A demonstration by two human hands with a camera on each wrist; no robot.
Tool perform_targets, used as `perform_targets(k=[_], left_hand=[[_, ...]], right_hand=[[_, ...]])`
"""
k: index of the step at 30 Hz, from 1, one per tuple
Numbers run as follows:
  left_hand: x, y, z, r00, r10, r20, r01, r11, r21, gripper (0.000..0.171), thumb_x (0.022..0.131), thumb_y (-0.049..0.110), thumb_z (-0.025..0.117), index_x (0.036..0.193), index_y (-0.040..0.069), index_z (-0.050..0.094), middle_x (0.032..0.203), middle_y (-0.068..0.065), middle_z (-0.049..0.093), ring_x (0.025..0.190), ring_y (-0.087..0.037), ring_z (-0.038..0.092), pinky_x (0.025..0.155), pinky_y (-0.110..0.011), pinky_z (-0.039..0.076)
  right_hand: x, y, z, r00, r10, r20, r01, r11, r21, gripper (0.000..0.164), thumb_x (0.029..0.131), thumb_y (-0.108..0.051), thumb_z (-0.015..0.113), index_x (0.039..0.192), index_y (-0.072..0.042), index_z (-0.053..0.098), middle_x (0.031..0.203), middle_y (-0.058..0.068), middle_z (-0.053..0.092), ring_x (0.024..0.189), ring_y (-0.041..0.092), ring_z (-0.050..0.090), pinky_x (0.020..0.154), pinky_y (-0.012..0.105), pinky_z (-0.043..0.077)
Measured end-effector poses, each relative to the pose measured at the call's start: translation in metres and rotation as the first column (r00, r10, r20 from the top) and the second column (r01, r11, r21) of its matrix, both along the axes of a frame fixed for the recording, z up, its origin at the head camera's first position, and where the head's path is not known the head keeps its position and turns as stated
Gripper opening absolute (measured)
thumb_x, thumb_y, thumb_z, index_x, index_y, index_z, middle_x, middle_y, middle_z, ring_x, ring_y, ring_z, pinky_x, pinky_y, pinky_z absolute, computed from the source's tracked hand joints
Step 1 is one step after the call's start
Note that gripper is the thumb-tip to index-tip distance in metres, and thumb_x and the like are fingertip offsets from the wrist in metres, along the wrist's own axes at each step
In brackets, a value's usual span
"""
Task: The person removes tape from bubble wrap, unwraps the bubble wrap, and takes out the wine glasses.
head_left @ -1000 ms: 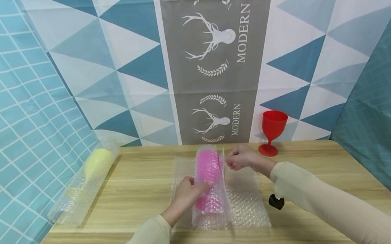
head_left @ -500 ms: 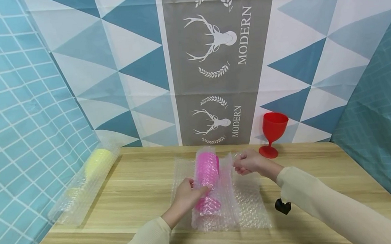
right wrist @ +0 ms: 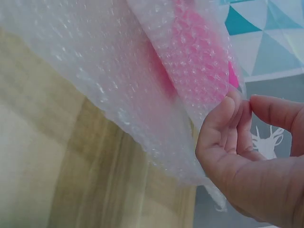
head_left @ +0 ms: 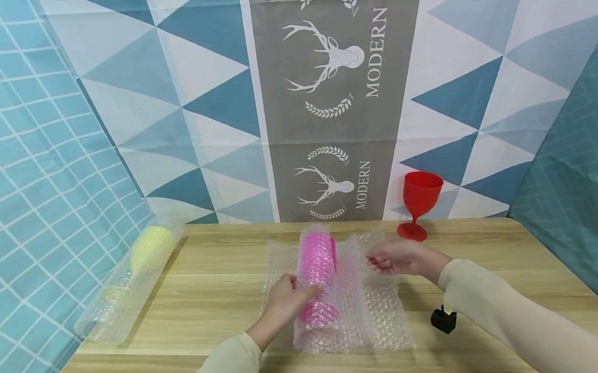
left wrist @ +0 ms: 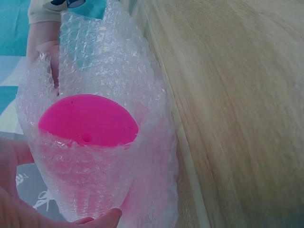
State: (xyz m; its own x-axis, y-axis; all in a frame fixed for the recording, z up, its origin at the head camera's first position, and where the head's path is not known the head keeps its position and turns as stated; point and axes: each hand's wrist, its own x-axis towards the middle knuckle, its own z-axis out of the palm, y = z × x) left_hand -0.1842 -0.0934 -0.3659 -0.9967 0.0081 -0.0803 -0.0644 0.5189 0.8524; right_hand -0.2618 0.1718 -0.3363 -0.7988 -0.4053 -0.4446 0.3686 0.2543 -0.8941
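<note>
A pink goblet (head_left: 316,261) lies in the middle of the table, partly rolled in clear bubble wrap (head_left: 352,317). My left hand (head_left: 283,305) grips it through the wrap, thumb across the top near the narrow stem. In the left wrist view the pink goblet's mouth (left wrist: 90,118) shows through the wrap's open end. My right hand (head_left: 394,258) is at the right edge of a raised flap, fingers curled, and pinches that edge. In the right wrist view the flap (right wrist: 99,61) hangs beside my right hand (right wrist: 242,152); its fingers hide part of the edge.
A red goblet (head_left: 422,197) stands upright at the back right of the wooden table (head_left: 223,292). At the left, against the tiled-pattern cloth, lies a yellow goblet rolled in bubble wrap (head_left: 132,278). A patterned cloth (head_left: 346,112) hangs behind the table.
My right hand has moved to the right, and the flap of bubble wrap has spread rightward off the pink goblet. My left hand has stayed in place on it.
</note>
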Motion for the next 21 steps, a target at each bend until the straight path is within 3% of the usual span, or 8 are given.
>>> perform_targets(k=[6, 10, 12, 15, 18, 21], left_hand=[[0.0, -0.001, 0.0, 1.0, -0.004, -0.004, 0.004, 1.0, -0.013, 0.065, 0.079, 0.035, 0.073, 0.118, -0.011, 0.051, 0.11, -0.026, 0.062, 0.093, -0.032, 0.062, 0.081, -0.045, 0.057], [0.001, -0.001, -0.001, 1.0, -0.001, -0.006, 0.001, 1.0, -0.021, 0.065, 0.079, 0.034, 0.073, 0.119, -0.012, 0.051, 0.111, -0.027, 0.063, 0.094, -0.032, 0.062, 0.081, -0.045, 0.057], [0.0, -0.001, -0.001, 1.0, 0.002, -0.01, -0.002, 1.0, -0.025, 0.064, 0.079, 0.034, 0.073, 0.118, -0.012, 0.051, 0.111, -0.027, 0.062, 0.094, -0.033, 0.062, 0.082, -0.045, 0.057], [-0.001, 0.0, -0.002, 1.0, 0.008, -0.014, -0.009, 0.999, -0.034, 0.065, 0.079, 0.035, 0.073, 0.118, -0.012, 0.051, 0.111, -0.028, 0.063, 0.095, -0.033, 0.062, 0.082, -0.046, 0.056], [-0.001, -0.001, -0.001, 1.0, 0.006, -0.015, -0.007, 0.999, -0.037, 0.064, 0.079, 0.035, 0.072, 0.117, -0.012, 0.052, 0.11, -0.027, 0.063, 0.094, -0.033, 0.062, 0.081, -0.045, 0.056], [-0.001, -0.001, -0.001, 1.0, 0.001, -0.007, -0.002, 0.999, -0.035, 0.063, 0.08, 0.036, 0.072, 0.117, -0.011, 0.052, 0.109, -0.026, 0.063, 0.092, -0.031, 0.062, 0.079, -0.044, 0.057]], right_hand=[[0.003, 0.007, -0.003, 0.996, -0.036, 0.088, 0.045, 0.993, -0.111, 0.019, 0.101, -0.014, 0.045, 0.092, -0.01, 0.061, 0.084, -0.001, 0.065, 0.078, 0.008, 0.06, 0.074, 0.016, 0.054], [0.008, 0.005, 0.002, 0.996, -0.045, 0.079, 0.055, 0.99, -0.129, 0.022, 0.101, -0.014, 0.044, 0.09, -0.011, 0.063, 0.082, -0.002, 0.065, 0.078, 0.008, 0.06, 0.074, 0.016, 0.054], [0.012, -0.001, 0.006, 0.999, -0.027, 0.019, 0.029, 0.994, -0.104, 0.017, 0.1, -0.013, 0.047, 0.095, -0.007, 0.062, 0.083, -0.002, 0.065, 0.079, 0.008, 0.06, 0.075, 0.017, 0.054], [0.021, -0.015, 0.013, 0.989, 0.03, -0.145, -0.029, 1.0, 0.005, 0.017, 0.096, -0.01, 0.053, 0.103, 0.004, 0.061, 0.083, 0.0, 0.064, 0.079, 0.009, 0.061, 0.077, 0.02, 0.056], [0.03, -0.033, 0.017, 0.946, 0.086, -0.312, -0.039, 0.987, 0.156, 0.024, 0.091, -0.009, 0.059, 0.106, 0.01, 0.061, 0.083, 0.002, 0.065, 0.076, 0.01, 0.062, 0.077, 0.025, 0.059], [0.039, -0.048, 0.021, 0.904, 0.121, -0.41, -0.009, 0.965, 0.263, 0.027, 0.088, -0.011, 0.065, 0.104, 0.01, 0.064, 0.082, 0.007, 0.067, 0.074, 0.01, 0.063, 0.076, 0.031, 0.06]])
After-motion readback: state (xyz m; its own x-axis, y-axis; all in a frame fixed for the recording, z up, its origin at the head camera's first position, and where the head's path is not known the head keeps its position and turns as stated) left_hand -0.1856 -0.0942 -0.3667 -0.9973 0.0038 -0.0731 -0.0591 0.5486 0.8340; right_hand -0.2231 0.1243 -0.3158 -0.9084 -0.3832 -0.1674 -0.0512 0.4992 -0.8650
